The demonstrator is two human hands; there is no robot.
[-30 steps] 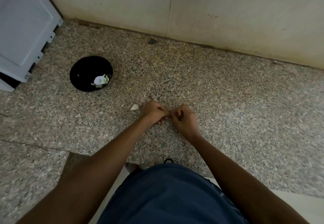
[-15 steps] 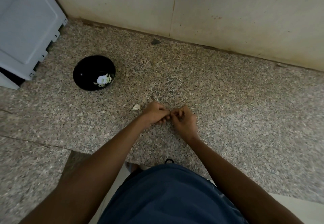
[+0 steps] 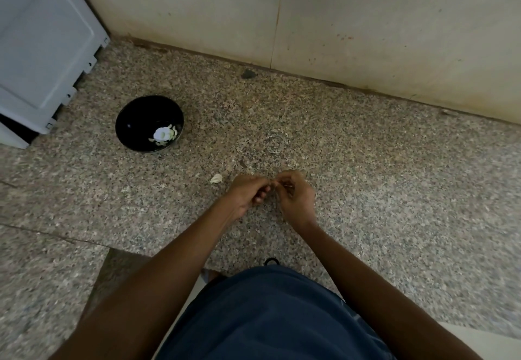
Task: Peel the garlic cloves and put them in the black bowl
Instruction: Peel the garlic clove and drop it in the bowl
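Note:
My left hand [image 3: 248,193] and my right hand [image 3: 296,193] meet fingertip to fingertip above the speckled granite counter [image 3: 366,176]. Both have curled fingers and pinch something small between them; the thing itself, likely a garlic clove, is hidden by the fingers. The black bowl [image 3: 132,117] stands to the upper left, well apart from my hands, and holds a few pale peeled garlic cloves [image 3: 165,134]. A pale scrap, a clove or a piece of skin [image 3: 216,178], lies on the counter just left of my left hand.
A white appliance [image 3: 42,49] stands at the far left beside the bowl. A beige wall [image 3: 338,26] closes the counter at the back, with a dark chip [image 3: 248,74] at its foot. My blue-clothed body [image 3: 267,317] fills the bottom.
My hands stay together at the same place on the counter; the fingers have shifted slightly on what they pinch. The view has tilted a little.

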